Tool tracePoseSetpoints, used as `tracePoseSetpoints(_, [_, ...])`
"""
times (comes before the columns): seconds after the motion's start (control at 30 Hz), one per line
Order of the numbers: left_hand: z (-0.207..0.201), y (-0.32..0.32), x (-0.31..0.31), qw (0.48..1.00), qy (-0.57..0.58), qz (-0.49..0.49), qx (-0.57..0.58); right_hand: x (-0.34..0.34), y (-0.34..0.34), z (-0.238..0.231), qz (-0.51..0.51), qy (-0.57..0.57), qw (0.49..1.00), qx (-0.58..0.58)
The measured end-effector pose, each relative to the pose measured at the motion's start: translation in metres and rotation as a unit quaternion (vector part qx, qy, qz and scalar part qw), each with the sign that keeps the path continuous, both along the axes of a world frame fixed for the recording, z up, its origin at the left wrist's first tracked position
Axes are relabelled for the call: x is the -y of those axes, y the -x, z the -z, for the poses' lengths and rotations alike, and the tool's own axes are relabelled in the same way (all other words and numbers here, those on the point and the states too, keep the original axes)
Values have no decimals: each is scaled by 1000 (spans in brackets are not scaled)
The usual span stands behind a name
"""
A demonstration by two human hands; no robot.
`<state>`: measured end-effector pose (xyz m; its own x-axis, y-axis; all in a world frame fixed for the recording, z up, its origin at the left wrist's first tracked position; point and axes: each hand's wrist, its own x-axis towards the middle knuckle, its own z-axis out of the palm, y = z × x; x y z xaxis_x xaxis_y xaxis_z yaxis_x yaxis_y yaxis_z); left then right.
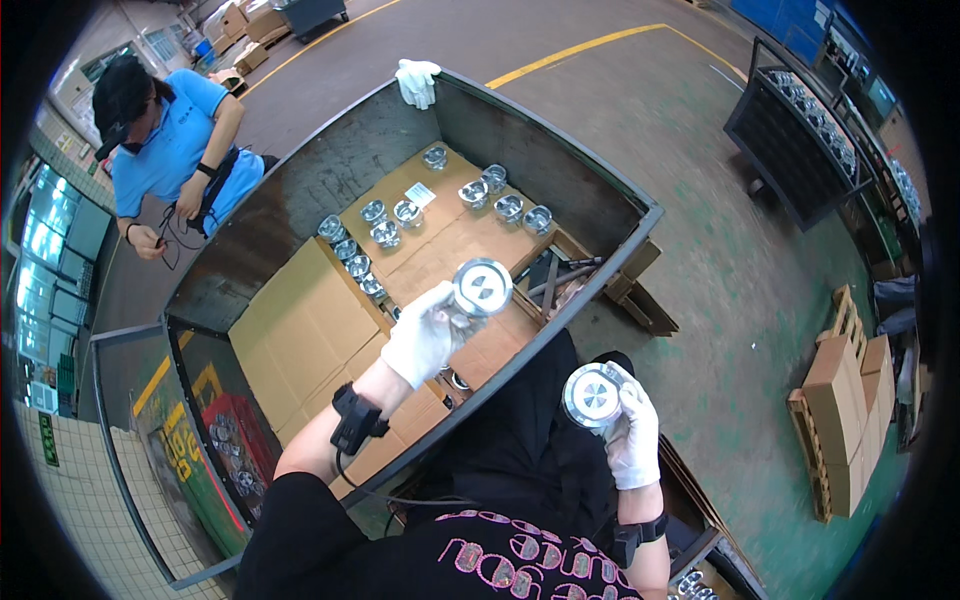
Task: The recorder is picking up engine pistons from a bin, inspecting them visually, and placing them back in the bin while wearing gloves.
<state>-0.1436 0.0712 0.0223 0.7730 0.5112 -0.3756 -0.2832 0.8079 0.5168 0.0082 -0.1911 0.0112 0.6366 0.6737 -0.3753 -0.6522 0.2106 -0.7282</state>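
Two round shiny metal parts (482, 287) (593, 394), held

Both gloved hands raised, fingers curled: left (425, 335) extended forward, right (632, 430) nearer body.

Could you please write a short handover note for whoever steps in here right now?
Left hand: gloved, shut on a round metal part, held over the steel bin.
Right hand: gloved, shut on a second round metal part, held outside the bin near the body.
In the bin: more shiny parts stand in rows on cardboard sheets, others along the far side.
Done: two parts are in hand. Left: many remain on the cardboard.
A person in blue stands beyond the bin.
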Motion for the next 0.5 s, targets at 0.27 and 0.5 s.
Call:
tracePoseSetpoints(0.27, [171,-24,-123,839,-390,-62,-373,-11,-9,9,-3,22,999,33])
tracePoseSetpoints(0.5, [218,-102,-152,616,-569,0,-544,-10,-23,7,32,55,997,49])
